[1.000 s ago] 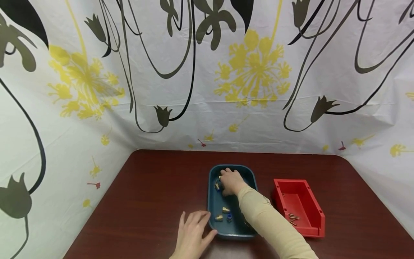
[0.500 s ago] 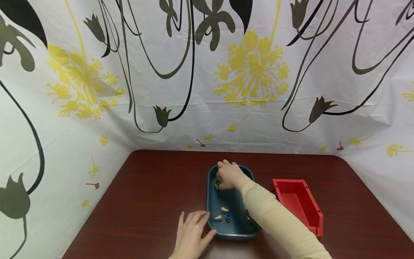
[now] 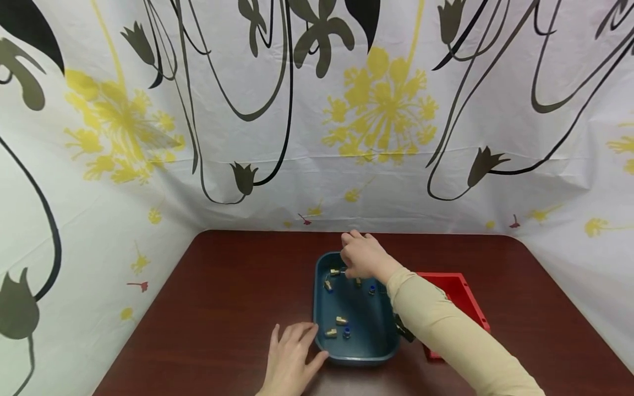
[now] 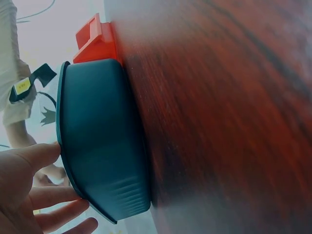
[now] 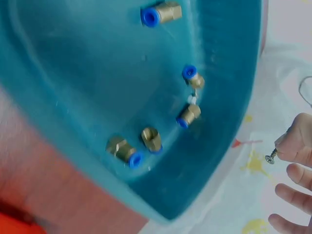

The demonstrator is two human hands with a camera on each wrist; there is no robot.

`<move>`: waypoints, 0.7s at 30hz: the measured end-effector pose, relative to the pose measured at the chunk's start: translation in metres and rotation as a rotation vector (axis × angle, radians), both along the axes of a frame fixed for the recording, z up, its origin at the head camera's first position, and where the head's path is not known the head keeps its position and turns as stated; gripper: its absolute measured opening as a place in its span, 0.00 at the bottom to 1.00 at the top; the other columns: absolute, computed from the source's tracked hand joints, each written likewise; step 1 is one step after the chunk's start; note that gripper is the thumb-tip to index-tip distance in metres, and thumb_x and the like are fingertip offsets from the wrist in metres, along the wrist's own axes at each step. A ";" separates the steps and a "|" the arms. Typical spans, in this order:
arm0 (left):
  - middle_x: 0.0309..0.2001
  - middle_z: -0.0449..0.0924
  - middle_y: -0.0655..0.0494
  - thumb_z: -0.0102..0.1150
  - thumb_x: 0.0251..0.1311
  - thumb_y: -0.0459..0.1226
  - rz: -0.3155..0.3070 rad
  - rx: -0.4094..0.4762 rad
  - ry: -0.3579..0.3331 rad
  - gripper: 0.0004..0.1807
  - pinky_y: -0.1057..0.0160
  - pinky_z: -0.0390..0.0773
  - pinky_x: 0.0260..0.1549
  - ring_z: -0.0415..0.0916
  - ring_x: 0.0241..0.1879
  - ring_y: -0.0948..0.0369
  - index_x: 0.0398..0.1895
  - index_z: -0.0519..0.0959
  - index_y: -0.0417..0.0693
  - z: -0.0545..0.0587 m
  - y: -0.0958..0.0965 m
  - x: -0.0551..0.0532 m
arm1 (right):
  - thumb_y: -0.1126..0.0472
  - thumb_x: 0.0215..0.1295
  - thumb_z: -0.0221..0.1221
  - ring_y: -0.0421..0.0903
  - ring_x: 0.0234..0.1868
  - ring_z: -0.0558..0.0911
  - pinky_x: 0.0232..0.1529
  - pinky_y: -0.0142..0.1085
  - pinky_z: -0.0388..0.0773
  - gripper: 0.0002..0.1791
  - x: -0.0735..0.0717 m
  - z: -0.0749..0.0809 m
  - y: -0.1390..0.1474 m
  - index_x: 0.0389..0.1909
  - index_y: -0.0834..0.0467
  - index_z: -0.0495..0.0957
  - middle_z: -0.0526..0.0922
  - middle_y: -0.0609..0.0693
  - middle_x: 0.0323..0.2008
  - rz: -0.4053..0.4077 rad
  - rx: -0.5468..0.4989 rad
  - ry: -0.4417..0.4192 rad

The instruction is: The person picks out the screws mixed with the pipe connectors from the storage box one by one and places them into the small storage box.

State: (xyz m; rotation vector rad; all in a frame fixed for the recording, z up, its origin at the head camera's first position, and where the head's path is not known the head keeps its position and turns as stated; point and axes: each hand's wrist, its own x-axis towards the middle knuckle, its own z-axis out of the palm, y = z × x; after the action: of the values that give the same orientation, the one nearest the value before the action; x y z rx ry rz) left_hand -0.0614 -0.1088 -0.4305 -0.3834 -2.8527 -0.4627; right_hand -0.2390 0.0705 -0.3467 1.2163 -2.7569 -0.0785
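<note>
My right hand [image 3: 365, 258] hovers above the far edge of the teal tray [image 3: 369, 330]. In the right wrist view it pinches a small screw [image 5: 271, 157] between thumb and fingertip, head pointing away; the head view hides the screw. Several brass push-in fittings with blue collars lie in the tray, among them a near-left fitting [image 3: 331, 333] and one by the far left wall [image 3: 328, 285]. My left hand [image 3: 292, 355] rests beside the tray's near-left corner, its outstretched thumb and fingers touching the rim [image 4: 62, 151].
A red bin [image 3: 460, 287] stands right of the tray, mostly hidden behind my right sleeve [image 3: 446, 324]. Both sit on a dark red-brown table [image 3: 247, 286]. A patterned curtain [image 3: 277, 212] hangs behind the table's far edge.
My right hand has risen from inside the tray toward and over its far edge, moving slightly right and uncovering fittings there. The left hand stays at the rim.
</note>
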 end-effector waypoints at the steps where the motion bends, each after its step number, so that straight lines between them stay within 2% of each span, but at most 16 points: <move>1: 0.44 0.73 0.57 0.59 0.48 0.54 0.000 0.001 -0.001 0.25 0.37 0.57 0.45 0.68 0.46 0.56 0.45 0.78 0.48 0.000 0.000 0.000 | 0.52 0.43 0.65 0.45 0.32 0.59 0.27 0.39 0.57 0.17 0.000 0.003 0.003 0.07 0.45 0.67 0.62 0.44 0.28 0.002 -0.002 0.005; 10: 0.44 0.72 0.57 0.58 0.48 0.54 0.007 -0.005 -0.006 0.26 0.37 0.57 0.46 0.68 0.47 0.56 0.46 0.78 0.48 0.000 -0.001 0.001 | 0.54 0.44 0.65 0.45 0.30 0.59 0.24 0.37 0.54 0.17 0.004 0.019 0.026 0.09 0.45 0.66 0.63 0.45 0.28 0.016 -0.006 0.058; 15: 0.44 0.73 0.57 0.58 0.48 0.54 0.010 -0.011 -0.011 0.26 0.37 0.57 0.46 0.68 0.46 0.56 0.46 0.78 0.48 0.001 -0.001 0.000 | 0.55 0.43 0.65 0.45 0.30 0.59 0.24 0.36 0.53 0.16 0.010 0.027 0.036 0.09 0.45 0.67 0.63 0.45 0.28 0.028 -0.016 0.088; 21: 0.44 0.73 0.57 0.59 0.48 0.54 0.013 -0.020 -0.009 0.26 0.37 0.57 0.46 0.68 0.46 0.56 0.46 0.78 0.48 0.001 -0.001 -0.001 | 0.58 0.42 0.64 0.45 0.30 0.59 0.23 0.36 0.52 0.18 0.018 0.034 0.049 0.07 0.46 0.63 0.62 0.45 0.26 0.054 -0.057 0.126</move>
State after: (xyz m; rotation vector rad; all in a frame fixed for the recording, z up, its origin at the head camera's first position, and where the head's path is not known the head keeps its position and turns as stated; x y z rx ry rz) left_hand -0.0620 -0.1093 -0.4298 -0.3663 -2.8691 -0.4355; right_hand -0.2209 0.1196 -0.3126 1.2265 -2.5990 -0.0679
